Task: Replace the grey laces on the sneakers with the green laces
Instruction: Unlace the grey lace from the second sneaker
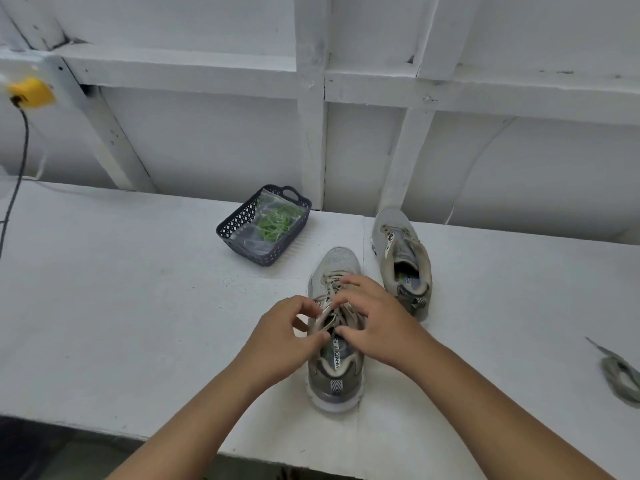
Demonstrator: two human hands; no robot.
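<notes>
White painted boards and beams formed the wall behind a white tabletop. Near its front edge stood a grey sneaker, heel toward the person, with grey laces threaded through its eyelets. Both hands worked at the upper lacing. The left hand had its grip closed in a pinch of thumb and fingers on a lace strand at the left side of the tongue. The right hand lay over the right side of the lacing, its fingers curled onto the laces and its thumb pressed near the shoe's opening; its grip appeared closed on a strand, though the fingers hid the exact hold.

Just beside this shoe, farther back and to the right, stood the second sneaker with no lace in its eyelets. A loose grey lace lay well apart at the right edge of the tabletop. Behind the shoes and to the left sat a dark plastic basket holding a clear bag with the green laces inside. A yellow box with a black cable was fixed on the wall at far left.
</notes>
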